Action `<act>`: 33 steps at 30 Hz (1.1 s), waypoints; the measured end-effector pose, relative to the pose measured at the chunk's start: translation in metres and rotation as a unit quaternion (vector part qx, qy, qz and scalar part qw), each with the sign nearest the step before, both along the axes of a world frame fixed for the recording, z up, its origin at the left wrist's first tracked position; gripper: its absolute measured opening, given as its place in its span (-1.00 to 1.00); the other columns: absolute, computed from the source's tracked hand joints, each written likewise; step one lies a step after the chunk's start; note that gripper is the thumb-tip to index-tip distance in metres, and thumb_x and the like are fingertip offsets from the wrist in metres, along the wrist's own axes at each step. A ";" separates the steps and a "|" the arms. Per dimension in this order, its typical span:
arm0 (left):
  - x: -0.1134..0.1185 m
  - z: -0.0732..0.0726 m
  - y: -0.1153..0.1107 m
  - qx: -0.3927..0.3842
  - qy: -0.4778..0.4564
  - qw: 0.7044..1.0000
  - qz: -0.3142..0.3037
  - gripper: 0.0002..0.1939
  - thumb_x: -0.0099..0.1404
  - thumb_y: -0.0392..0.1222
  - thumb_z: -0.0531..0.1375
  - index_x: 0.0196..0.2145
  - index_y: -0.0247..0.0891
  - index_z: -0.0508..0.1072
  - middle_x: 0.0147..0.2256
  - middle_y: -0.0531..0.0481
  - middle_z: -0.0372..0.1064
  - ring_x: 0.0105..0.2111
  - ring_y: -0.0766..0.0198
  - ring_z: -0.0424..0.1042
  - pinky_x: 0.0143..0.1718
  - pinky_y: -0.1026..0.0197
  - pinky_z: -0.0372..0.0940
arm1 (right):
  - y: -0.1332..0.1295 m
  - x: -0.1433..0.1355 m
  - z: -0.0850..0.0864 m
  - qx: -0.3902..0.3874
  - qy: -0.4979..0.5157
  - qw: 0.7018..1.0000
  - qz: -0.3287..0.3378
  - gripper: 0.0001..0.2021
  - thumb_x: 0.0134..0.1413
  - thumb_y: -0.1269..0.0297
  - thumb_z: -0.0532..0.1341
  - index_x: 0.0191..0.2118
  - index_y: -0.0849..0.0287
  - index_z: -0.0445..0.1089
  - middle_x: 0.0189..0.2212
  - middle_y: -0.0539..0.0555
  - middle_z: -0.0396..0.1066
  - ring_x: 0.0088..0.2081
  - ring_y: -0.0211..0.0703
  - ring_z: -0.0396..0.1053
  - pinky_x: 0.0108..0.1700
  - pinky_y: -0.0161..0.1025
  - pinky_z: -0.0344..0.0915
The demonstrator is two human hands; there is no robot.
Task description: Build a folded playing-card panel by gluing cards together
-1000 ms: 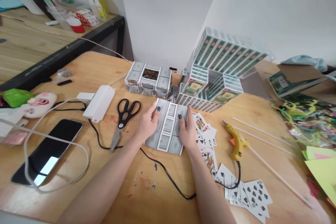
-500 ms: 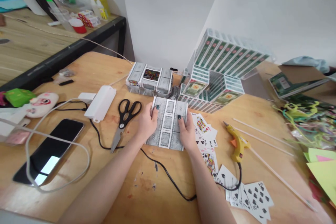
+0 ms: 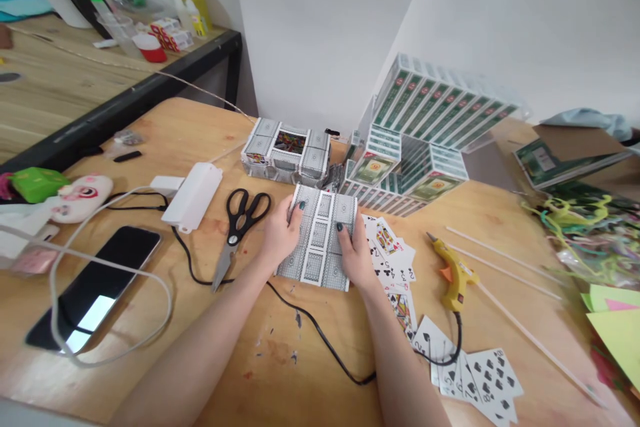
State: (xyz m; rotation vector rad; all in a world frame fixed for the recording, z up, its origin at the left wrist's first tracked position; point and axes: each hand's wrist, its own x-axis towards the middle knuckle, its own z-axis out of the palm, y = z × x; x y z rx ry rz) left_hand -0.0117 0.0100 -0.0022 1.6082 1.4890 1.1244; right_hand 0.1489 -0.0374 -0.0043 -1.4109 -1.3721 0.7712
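Note:
A flat panel of joined playing cards (image 3: pixel 317 237), grey patterned backs up, is held between my two hands. My left hand (image 3: pixel 281 230) grips its left edge, thumb on top. On the right edge my right hand (image 3: pixel 356 248) has its thumb on top, with the other fingers partly hidden behind. Just beyond the panel stands a box built of cards (image 3: pixel 286 150) with an opening in its top. Black-handled scissors (image 3: pixel 237 230) lie left of my left hand. Loose playing cards (image 3: pixel 390 257) are spread right of my right hand.
Stacked card packs (image 3: pixel 440 103) rise at the back right. A yellow glue gun (image 3: pixel 454 277) lies on the right, its black cord crossing the table. Clear glue sticks (image 3: pixel 505 263) lie beyond it. On the left are a phone (image 3: pixel 97 283) and a white power strip (image 3: pixel 194 197).
The card panel has tilted slightly, its lower edge now slanting down to the right. Both hands keep their hold on it.

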 end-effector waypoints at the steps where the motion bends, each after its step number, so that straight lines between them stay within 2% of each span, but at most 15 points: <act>1: -0.001 -0.002 0.001 0.001 -0.011 1.000 -0.003 -0.75 0.28 -0.17 0.01 -0.11 -0.24 0.33 -0.24 -0.09 0.45 -0.25 0.19 0.46 -0.23 0.22 0.30 | 0.000 0.001 0.000 -0.003 0.011 1.000 0.006 -0.48 0.21 0.11 0.02 0.25 0.11 0.03 0.21 0.13 0.13 0.23 -0.07 0.06 0.24 -0.03 0.03; 4: -0.002 -0.003 0.004 -0.001 -0.032 0.999 -0.005 -0.76 0.28 -0.13 0.02 -0.13 -0.24 0.31 -0.30 -0.07 0.43 -0.31 0.21 0.45 -0.29 0.22 0.30 | 0.001 0.001 0.001 -0.010 0.064 0.998 -0.003 -0.45 0.17 0.07 0.08 0.23 0.13 0.04 0.18 0.15 0.18 0.21 -0.04 0.11 0.22 -0.02 0.07; 9: -0.004 0.004 0.004 -0.015 -0.058 0.997 0.042 -0.75 0.28 -0.04 0.03 -0.17 -0.20 0.29 -0.35 -0.01 0.39 -0.38 0.23 0.40 -0.34 0.22 0.27 | 0.001 0.002 0.001 -0.063 0.135 0.989 0.016 -0.49 0.14 0.04 0.11 0.16 0.12 0.14 0.02 0.17 0.36 0.08 0.00 0.28 0.10 -0.02 0.23; 11: -0.005 0.007 0.002 -0.035 -0.073 0.997 0.015 -0.79 0.28 -0.01 0.02 -0.23 -0.17 0.29 -0.34 0.00 0.39 -0.33 0.20 0.40 -0.30 0.19 0.29 | 0.001 0.001 -0.001 -0.056 0.129 0.990 0.016 -0.55 0.15 0.04 0.11 0.11 0.11 0.19 -0.03 0.15 0.39 0.03 -0.02 0.31 0.09 -0.02 0.22; 13: -0.005 0.007 0.000 -0.051 -0.075 0.996 -0.023 -0.84 0.27 -0.02 0.03 -0.30 -0.13 0.25 -0.30 0.01 0.39 -0.24 0.17 0.41 -0.22 0.15 0.29 | 0.001 0.001 -0.004 -0.040 0.121 0.992 0.001 -0.58 0.16 0.05 0.09 0.09 0.10 0.17 -0.05 0.15 0.38 -0.01 -0.04 0.33 0.09 -0.03 0.22; 15: -0.004 0.005 -0.002 -0.053 -0.067 0.996 -0.037 -0.89 0.26 -0.06 0.05 -0.32 -0.12 0.22 -0.25 0.00 0.39 -0.17 0.16 0.39 -0.14 0.10 0.28 | 0.001 0.000 -0.005 -0.026 0.105 0.994 -0.007 -0.59 0.18 0.06 0.06 0.10 0.10 0.14 -0.04 0.16 0.36 -0.02 -0.06 0.33 0.07 -0.04 0.22; 17: -0.003 0.003 -0.004 -0.048 -0.053 0.997 -0.027 -0.90 0.26 -0.09 0.04 -0.30 -0.12 0.19 -0.22 -0.02 0.37 -0.15 0.15 0.38 -0.10 0.08 0.27 | 0.000 -0.001 -0.006 -0.017 0.077 0.997 -0.006 -0.60 0.20 0.09 0.05 0.11 0.11 0.11 -0.02 0.17 0.34 -0.01 -0.07 0.31 0.08 -0.05 0.21; 23: 0.002 0.005 -0.007 -0.042 -0.021 0.999 -0.012 -0.91 0.26 -0.14 0.02 -0.31 -0.14 0.11 -0.29 -0.03 0.34 -0.22 0.17 0.39 -0.16 0.11 0.28 | -0.002 0.000 -0.001 0.002 -0.006 1.000 -0.004 -0.61 0.22 0.14 0.02 0.11 0.17 0.10 -0.03 0.20 0.32 0.03 -0.04 0.26 0.08 -0.05 0.20; 33: 0.003 0.003 -0.006 -0.019 -0.004 1.000 -0.024 -0.91 0.27 -0.17 0.02 -0.30 -0.13 0.09 -0.32 -0.03 0.32 -0.27 0.17 0.40 -0.23 0.12 0.30 | -0.002 0.001 0.002 0.007 -0.033 0.999 0.019 -0.62 0.21 0.20 0.01 0.12 0.17 0.09 0.00 0.22 0.31 0.06 -0.03 0.26 0.08 -0.04 0.21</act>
